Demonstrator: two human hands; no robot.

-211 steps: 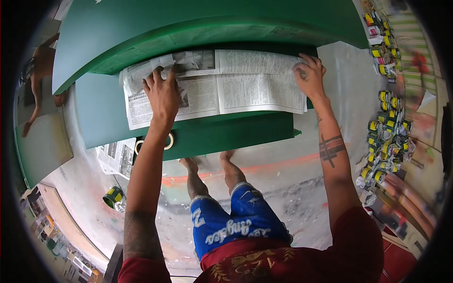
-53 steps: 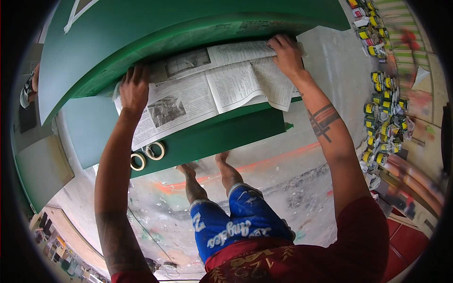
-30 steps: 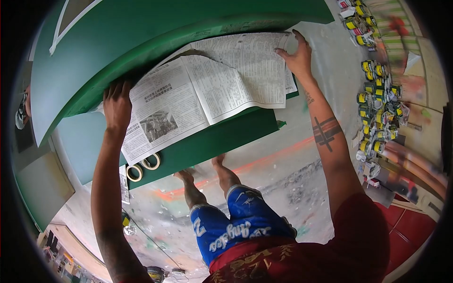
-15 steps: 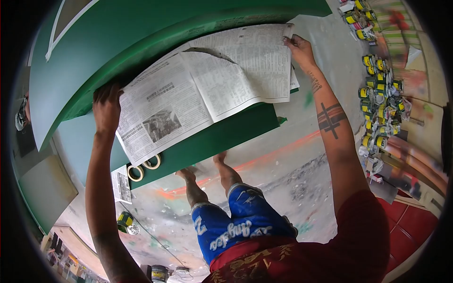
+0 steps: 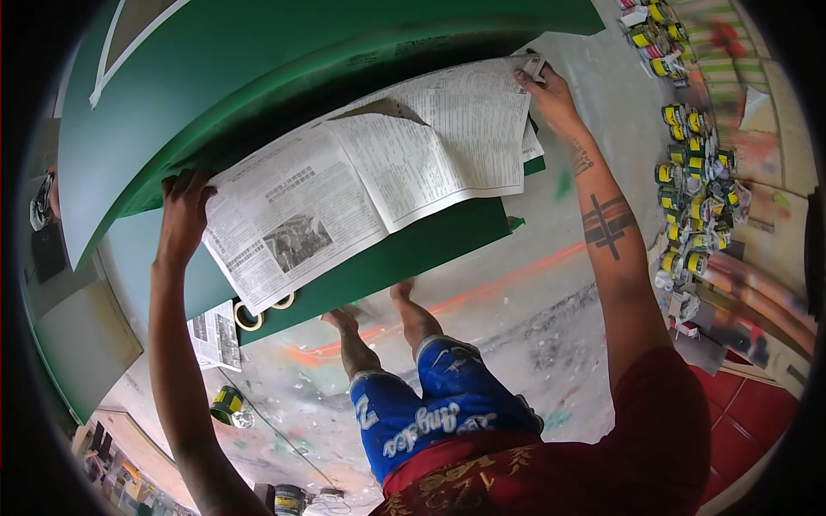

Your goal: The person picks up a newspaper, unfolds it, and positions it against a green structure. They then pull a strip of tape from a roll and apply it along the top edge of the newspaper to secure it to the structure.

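A sheet of newspaper (image 5: 292, 185) is stretched between my hands, with a fold down its middle and a raised, buckled part near the top. My left hand (image 5: 182, 215) grips its upper left corner, the fingertips beside the curved green edge. At the upper right corner, my right hand (image 5: 551, 99) pinches the paper between thumb and fingers. Behind the sheet curves a large green panel (image 5: 215, 77). Below it lies a flat green board (image 5: 430, 245). A roll of masking tape (image 5: 249, 316) sits near the board's left end, with another roll partly hidden under the newspaper.
Another piece of newspaper (image 5: 217, 337) lies by the tape. An open paint can (image 5: 226, 402) stands on the paint-spattered floor (image 5: 508, 344), where a cable also runs. Many paint cans (image 5: 688, 155) line the right side. Pale panels (image 5: 86, 344) lean at the left.
The newspaper has shifted down and left, away from the curved green edge, and now covers more of the tape rolls. My left hand moved left with it; my right hand moved slightly down.
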